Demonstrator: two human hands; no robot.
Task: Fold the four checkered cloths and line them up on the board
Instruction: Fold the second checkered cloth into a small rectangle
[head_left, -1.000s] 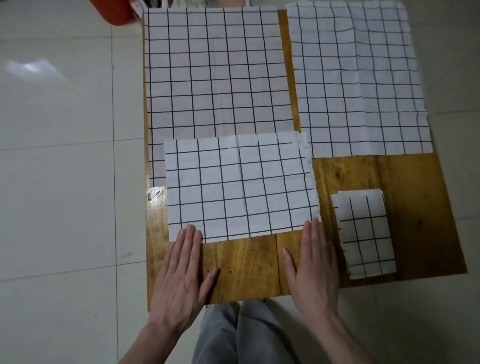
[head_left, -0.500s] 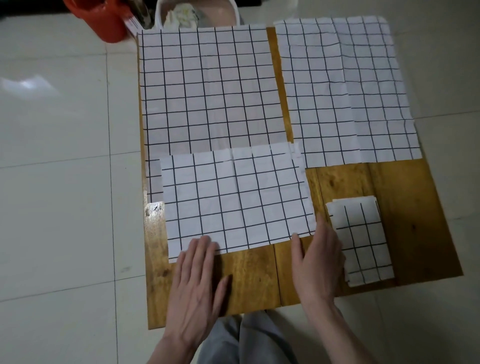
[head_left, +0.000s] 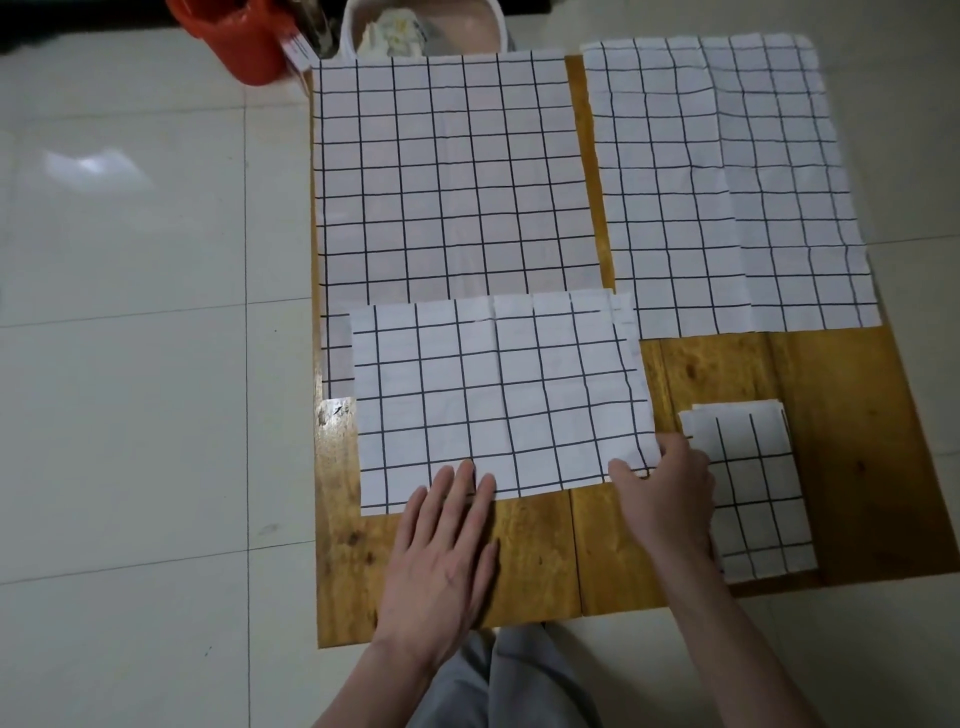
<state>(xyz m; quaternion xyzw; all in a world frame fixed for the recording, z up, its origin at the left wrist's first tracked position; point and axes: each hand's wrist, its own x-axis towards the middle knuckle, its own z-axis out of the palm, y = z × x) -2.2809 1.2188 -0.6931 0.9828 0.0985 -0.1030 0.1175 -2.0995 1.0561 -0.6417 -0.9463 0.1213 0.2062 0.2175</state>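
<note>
We look down on a wooden board (head_left: 535, 551) lying on a pale tiled floor (head_left: 130, 364), with four white cloths printed with a black grid on it. At ten to twelve o'clock the large flat cloth (head_left: 452, 171) lies spread out; at one to two o'clock the second large cloth (head_left: 727, 182), more wrinkled, reaches past the board's right edge. Near the centre the half-folded cloth (head_left: 498, 400) overlaps the lower edge of the first large one. At four o'clock the small folded cloth (head_left: 753, 493) lies apart from the others, its layers showing at the top edge.

Our left hand (head_left: 441, 551) lies flat at six o'clock, fingers straight and together, grasping nothing; its fingertips (head_left: 465, 470) rest on the near edge of the half-folded cloth. Our right hand (head_left: 670, 504) is at five o'clock, at that cloth's near right corner, thumb on top of the fabric and the fingers curled at the corner; we cannot tell whether they are pinching it. The hand also covers the left edge of the small folded cloth.

Beyond the board at twelve o'clock stand an orange bucket (head_left: 234, 36) and a pale basin (head_left: 426, 26), with a white label (head_left: 298, 49) between them whose writing is too small to read. We find no other writing.
</note>
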